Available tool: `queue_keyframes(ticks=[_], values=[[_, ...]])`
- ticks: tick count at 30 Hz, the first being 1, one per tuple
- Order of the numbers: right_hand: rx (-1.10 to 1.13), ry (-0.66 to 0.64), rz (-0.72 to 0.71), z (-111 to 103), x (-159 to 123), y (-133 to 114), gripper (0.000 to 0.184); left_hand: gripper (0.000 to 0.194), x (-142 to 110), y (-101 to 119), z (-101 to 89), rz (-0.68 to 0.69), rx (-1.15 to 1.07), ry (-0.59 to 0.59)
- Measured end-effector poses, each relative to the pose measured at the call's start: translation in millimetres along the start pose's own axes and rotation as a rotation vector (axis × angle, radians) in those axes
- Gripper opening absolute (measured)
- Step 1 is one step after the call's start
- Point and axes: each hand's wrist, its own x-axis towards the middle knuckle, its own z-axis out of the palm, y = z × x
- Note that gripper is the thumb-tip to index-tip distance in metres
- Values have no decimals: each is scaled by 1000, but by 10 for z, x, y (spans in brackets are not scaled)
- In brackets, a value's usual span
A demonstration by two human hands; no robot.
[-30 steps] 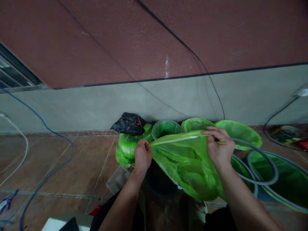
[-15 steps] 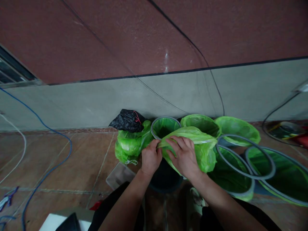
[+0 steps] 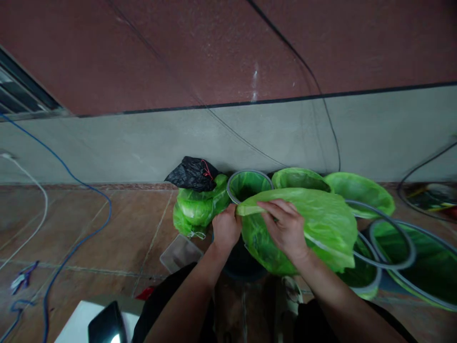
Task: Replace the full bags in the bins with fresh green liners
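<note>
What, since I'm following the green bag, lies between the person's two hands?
In the head view, part of the green plastic bag spans between the left hand and right hand, with a dark round bin showing below it.

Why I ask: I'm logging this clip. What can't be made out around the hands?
Head view:
- Left hand: fingertips hidden by the edge of the green plastic bag.
- Dark bin: rim and inside hidden by that bag.
- Black bag: contents hidden by its plastic.
- Dark device: cut off by the bottom edge.
</note>
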Motion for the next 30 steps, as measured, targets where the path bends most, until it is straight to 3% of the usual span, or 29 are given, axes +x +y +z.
queue_keyframes(ticks=[4, 10, 13, 16, 20, 26, 30], values=[[77, 68, 95, -100, 30, 71, 21, 16, 47, -83, 20, -1, -48, 75], [23, 102, 206, -202, 45, 244, 18, 25, 125, -169, 23, 58, -492, 245], [-85, 40, 278, -174, 29, 320, 21, 28, 137, -171, 22, 93, -599, 293], [-212, -86, 224, -100, 0, 290, 36, 30, 114, -148, 35, 116, -567, 313], [-279, -212, 87, -13, -15, 157, 43, 31, 51, -89, 69, 171, -489, 277], [-315, -193, 117, -53, 40, 135, 50, 26, -16, -27, 76, 199, -478, 173], [-282, -265, 106, -54, 18, 201, 29, 28, -68, 18, 46, 285, -552, 21]])
